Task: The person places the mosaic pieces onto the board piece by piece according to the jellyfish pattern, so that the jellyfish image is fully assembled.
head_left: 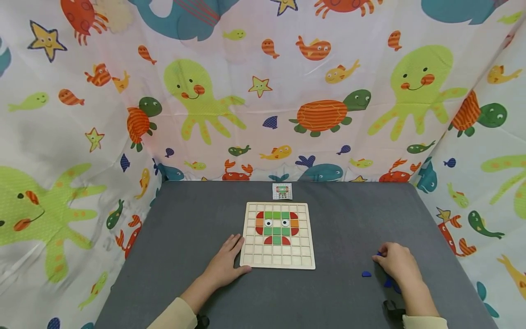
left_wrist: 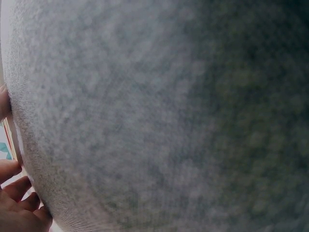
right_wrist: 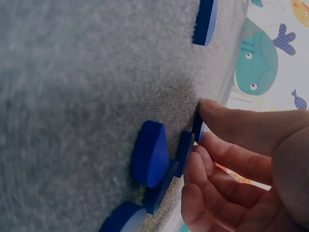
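A wooden grid board (head_left: 277,260) lies on the grey table, with red, orange and green tiles and two eye tiles set in its squares. My left hand (head_left: 226,262) rests at its lower left corner, fingers along the left edge and thumb by the bottom edge; in the left wrist view the fingers (left_wrist: 19,205) touch the board's side. To the right, my right hand (head_left: 399,265) pinches a small blue tile (right_wrist: 198,126) between thumb and forefinger, close over the table. Several more blue tiles (right_wrist: 150,152) lie beside and under that hand; one half-round blue tile (head_left: 366,274) sits apart.
A small picture card (head_left: 282,191) lies behind the board, showing a similar tile pattern. The grey table (head_left: 197,214) ends at the back against a curtain (head_left: 246,155) printed with sea animals, which also hangs along both sides.
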The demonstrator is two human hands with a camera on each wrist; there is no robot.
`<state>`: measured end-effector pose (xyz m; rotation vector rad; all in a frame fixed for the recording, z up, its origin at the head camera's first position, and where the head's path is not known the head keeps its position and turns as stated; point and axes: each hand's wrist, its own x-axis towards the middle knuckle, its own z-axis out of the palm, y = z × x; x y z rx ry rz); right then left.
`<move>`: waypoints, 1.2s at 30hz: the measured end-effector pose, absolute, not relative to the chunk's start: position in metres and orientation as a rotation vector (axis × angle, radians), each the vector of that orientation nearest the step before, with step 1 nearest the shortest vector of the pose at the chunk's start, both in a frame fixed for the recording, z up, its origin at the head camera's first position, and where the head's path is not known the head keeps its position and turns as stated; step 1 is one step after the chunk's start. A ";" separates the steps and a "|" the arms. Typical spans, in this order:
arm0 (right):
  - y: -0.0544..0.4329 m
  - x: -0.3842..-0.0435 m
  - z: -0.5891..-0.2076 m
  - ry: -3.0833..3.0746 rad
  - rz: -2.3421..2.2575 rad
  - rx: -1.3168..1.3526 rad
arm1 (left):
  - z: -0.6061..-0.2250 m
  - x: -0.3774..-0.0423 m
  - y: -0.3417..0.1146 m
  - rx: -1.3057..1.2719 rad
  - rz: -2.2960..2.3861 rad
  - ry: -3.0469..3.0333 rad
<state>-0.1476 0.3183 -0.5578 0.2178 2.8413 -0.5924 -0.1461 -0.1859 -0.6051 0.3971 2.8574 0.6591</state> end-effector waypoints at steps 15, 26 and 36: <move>0.306 -0.148 -0.559 3.031 -0.702 0.034 | -0.603 -0.145 -0.185 0.405 0.662 2.849; 0.267 -0.154 -0.546 3.144 -0.816 -0.270 | -0.598 -0.144 -0.184 0.400 0.666 2.845; 0.223 -0.162 -0.539 3.138 -0.804 -0.411 | -0.600 -0.144 -0.184 0.400 0.672 2.849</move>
